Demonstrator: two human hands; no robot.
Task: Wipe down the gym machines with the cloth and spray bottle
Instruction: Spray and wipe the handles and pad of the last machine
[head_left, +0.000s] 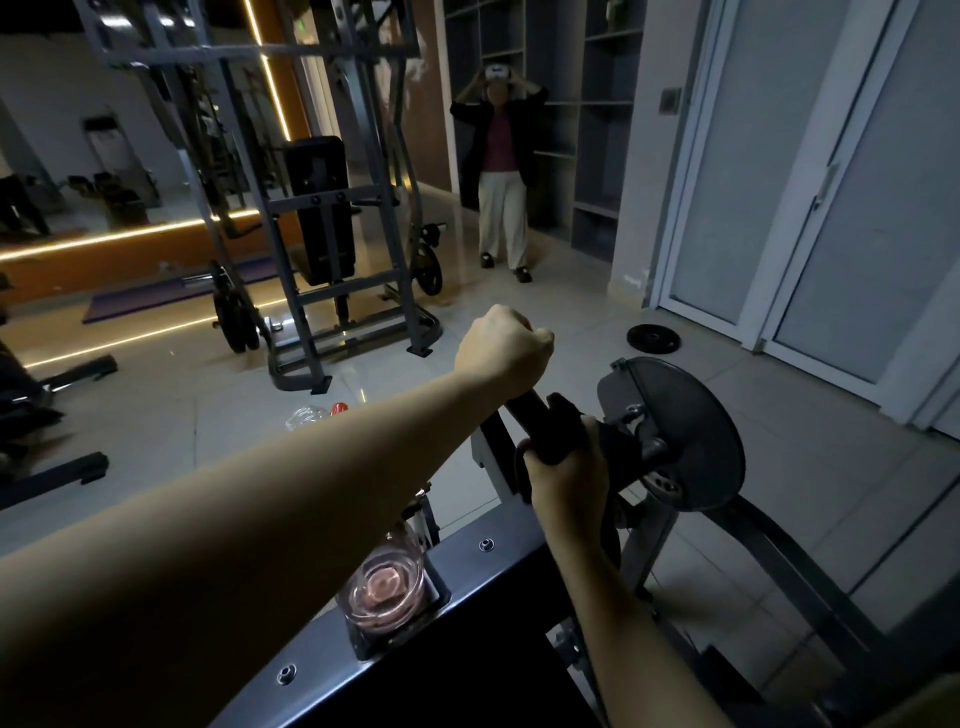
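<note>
Nearest, tucked under the left forearm, a clear bottle (384, 582) of pinkish liquid sits in a holder on the machine frame (462, 561). Its top is hidden by the arm, so I cannot tell whether it is the spray bottle. Just past it, the right hand (563, 467) is curled round the dark cloth (571, 428), squeezing it against the black handle (530, 408). Above that hand, the left hand (501, 345) is a closed fist gripping the handle's upper end, seemingly to steady it. Right of both hands hangs a grey disc (691, 431). This looks like the wiping of this handle. Next, I'd say, the cloth should slide along the bar and the left hand shift off its patch. Far beyond the fists stands a rack machine (332, 218).
</note>
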